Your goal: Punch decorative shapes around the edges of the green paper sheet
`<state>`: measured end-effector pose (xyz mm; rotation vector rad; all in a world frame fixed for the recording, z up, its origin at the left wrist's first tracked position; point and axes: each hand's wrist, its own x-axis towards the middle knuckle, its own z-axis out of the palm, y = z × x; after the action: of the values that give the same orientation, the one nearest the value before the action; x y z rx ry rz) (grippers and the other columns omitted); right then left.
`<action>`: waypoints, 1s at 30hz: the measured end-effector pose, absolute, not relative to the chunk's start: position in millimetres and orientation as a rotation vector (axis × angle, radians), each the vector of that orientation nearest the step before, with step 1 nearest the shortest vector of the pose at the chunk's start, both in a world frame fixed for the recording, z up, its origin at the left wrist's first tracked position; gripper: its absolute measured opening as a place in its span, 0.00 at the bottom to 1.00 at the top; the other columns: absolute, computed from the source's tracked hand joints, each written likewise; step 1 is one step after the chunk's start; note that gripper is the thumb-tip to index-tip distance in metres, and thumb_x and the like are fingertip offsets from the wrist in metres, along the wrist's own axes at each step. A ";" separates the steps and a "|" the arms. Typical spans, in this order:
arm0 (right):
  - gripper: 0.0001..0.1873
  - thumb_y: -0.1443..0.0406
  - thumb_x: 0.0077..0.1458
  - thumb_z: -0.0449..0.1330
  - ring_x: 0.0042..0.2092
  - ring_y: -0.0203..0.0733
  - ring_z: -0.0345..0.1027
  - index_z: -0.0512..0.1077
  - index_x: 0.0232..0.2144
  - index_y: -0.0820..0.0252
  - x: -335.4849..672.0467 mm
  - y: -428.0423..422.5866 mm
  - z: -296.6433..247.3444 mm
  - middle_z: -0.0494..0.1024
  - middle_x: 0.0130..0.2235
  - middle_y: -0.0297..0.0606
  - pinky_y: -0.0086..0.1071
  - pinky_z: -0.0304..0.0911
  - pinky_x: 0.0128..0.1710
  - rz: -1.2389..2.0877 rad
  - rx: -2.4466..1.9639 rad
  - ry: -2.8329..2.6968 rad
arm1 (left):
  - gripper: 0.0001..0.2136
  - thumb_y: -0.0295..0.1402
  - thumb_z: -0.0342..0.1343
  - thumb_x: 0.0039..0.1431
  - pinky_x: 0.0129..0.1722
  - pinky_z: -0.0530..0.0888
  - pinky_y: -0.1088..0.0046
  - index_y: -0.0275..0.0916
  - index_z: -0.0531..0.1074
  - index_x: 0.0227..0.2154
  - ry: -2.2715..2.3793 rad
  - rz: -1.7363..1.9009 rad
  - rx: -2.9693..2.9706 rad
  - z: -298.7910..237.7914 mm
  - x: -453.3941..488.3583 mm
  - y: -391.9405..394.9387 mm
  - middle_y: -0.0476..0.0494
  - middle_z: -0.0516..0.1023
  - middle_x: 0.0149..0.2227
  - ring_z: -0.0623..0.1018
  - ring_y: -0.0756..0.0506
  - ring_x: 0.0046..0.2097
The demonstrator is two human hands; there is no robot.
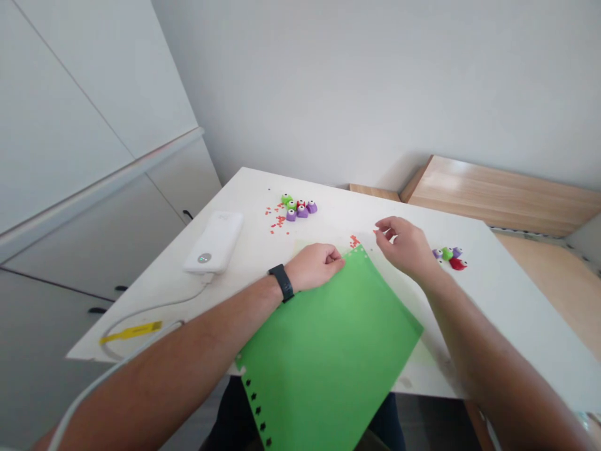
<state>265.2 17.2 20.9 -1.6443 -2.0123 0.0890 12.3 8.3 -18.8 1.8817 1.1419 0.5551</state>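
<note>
Going left to right: white power bank [218,241] with yellow-tagged cable [154,307] on table [511,300], then loose red bits [280,221] beside cluster of 6 eye-topped pieces [302,212]; left hand [314,266] curled closed, thumb and fingertips pinching green sheet [328,338] near its far corner, sheet overhanging the table's near edge, star-shaped holes [258,410] along its left side; right hand [404,244] half curled above table, red speck [375,232] at fingertips, cannot tell if gripped; small eye-topped group [447,254] beside right wrist
</note>
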 end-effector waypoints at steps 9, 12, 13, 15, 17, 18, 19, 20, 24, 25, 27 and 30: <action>0.21 0.63 0.61 0.61 0.46 0.48 0.77 0.76 0.55 0.63 164.3 85.3 27.9 0.82 0.53 0.48 0.39 0.67 0.50 0.183 -1.485 -2.398 | 0.14 0.45 0.55 0.63 0.29 0.64 0.69 0.40 0.74 0.30 1.135 0.543 1.905 -19.2 14.6 7.9 0.46 0.78 0.28 0.73 0.45 0.29; 0.20 0.63 0.63 0.60 0.51 0.51 0.76 0.76 0.55 0.63 134.2 104.2 21.4 0.81 0.55 0.50 0.40 0.65 0.53 0.163 -1.472 -2.494 | 0.14 0.45 0.55 0.64 0.29 0.64 0.69 0.40 0.73 0.29 1.131 0.538 1.925 -19.2 15.5 8.4 0.45 0.78 0.28 0.74 0.45 0.30; 0.19 0.63 0.62 0.60 0.51 0.52 0.75 0.77 0.54 0.63 126.3 108.7 18.8 0.81 0.55 0.50 0.40 0.65 0.54 0.167 -1.469 -2.509 | 0.14 0.44 0.55 0.64 0.30 0.64 0.68 0.40 0.73 0.29 1.131 0.539 1.930 -19.2 15.8 8.7 0.44 0.79 0.28 0.74 0.44 0.30; 0.19 0.62 0.61 0.62 0.53 0.53 0.75 0.77 0.53 0.62 114.6 115.4 13.3 0.81 0.54 0.51 0.40 0.65 0.54 0.173 -1.476 -2.526 | 0.13 0.43 0.56 0.63 0.31 0.65 0.68 0.40 0.73 0.29 1.132 0.541 1.940 -19.2 16.4 9.2 0.43 0.79 0.29 0.75 0.44 0.31; 0.18 0.62 0.61 0.62 0.52 0.54 0.75 0.77 0.52 0.63 108.1 119.7 8.1 0.81 0.53 0.51 0.40 0.65 0.52 0.176 -1.493 -2.529 | 0.12 0.42 0.56 0.63 0.31 0.66 0.67 0.40 0.73 0.28 1.132 0.542 1.947 -19.2 16.7 9.6 0.43 0.79 0.29 0.76 0.43 0.32; 0.18 0.62 0.62 0.62 0.52 0.54 0.75 0.76 0.52 0.63 106.5 121.2 5.9 0.81 0.52 0.52 0.40 0.65 0.52 0.176 -1.504 -2.526 | 0.12 0.41 0.56 0.63 0.31 0.66 0.67 0.40 0.73 0.28 1.132 0.542 1.949 -19.3 16.8 9.8 0.43 0.79 0.29 0.76 0.43 0.31; 0.17 0.62 0.62 0.62 0.51 0.54 0.75 0.76 0.52 0.63 105.8 122.3 3.9 0.81 0.52 0.52 0.41 0.65 0.51 0.174 -1.516 -2.520 | 0.12 0.41 0.56 0.63 0.31 0.66 0.67 0.39 0.73 0.28 1.131 0.543 1.951 -19.4 16.9 10.0 0.42 0.79 0.29 0.76 0.43 0.31; 0.17 0.62 0.62 0.62 0.51 0.54 0.75 0.75 0.51 0.63 105.7 123.0 2.2 0.81 0.52 0.53 0.41 0.65 0.51 0.171 -1.526 -2.513 | 0.12 0.41 0.56 0.63 0.31 0.66 0.67 0.39 0.73 0.28 1.129 0.543 1.953 -19.7 17.0 10.1 0.42 0.79 0.29 0.76 0.43 0.31; 0.15 0.64 0.60 0.63 0.50 0.54 0.75 0.75 0.49 0.62 107.2 122.9 -2.7 0.82 0.50 0.52 0.40 0.65 0.49 0.171 -1.545 -2.510 | 0.12 0.40 0.56 0.63 0.31 0.66 0.67 0.39 0.73 0.28 1.123 0.544 1.963 -21.6 17.7 10.6 0.43 0.79 0.29 0.76 0.44 0.31; 0.14 0.65 0.60 0.63 0.49 0.54 0.75 0.76 0.48 0.62 107.4 122.6 -3.6 0.82 0.50 0.52 0.40 0.65 0.49 0.176 -1.543 -2.517 | 0.12 0.40 0.56 0.63 0.30 0.65 0.68 0.39 0.73 0.28 1.123 0.545 1.966 -22.2 18.0 10.8 0.43 0.79 0.29 0.76 0.44 0.31; 0.12 0.66 0.59 0.63 0.48 0.54 0.76 0.77 0.45 0.61 108.1 121.5 -4.9 0.83 0.48 0.51 0.40 0.66 0.48 0.182 -1.541 -2.524 | 0.11 0.39 0.56 0.63 0.30 0.65 0.68 0.39 0.72 0.28 1.128 0.546 1.971 -23.1 18.6 10.9 0.44 0.79 0.29 0.75 0.44 0.31; 0.10 0.66 0.57 0.64 0.48 0.54 0.76 0.77 0.43 0.61 111.6 117.5 -4.4 0.83 0.47 0.51 0.40 0.65 0.48 0.177 -1.545 -2.491 | 0.10 0.38 0.56 0.63 0.30 0.65 0.68 0.39 0.71 0.28 1.138 0.547 1.971 -23.5 18.8 10.8 0.44 0.79 0.29 0.75 0.45 0.31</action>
<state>111.6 117.5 -4.4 -1.5447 -2.4908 0.1770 18.8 10.8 -23.5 1.9715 1.1384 0.5471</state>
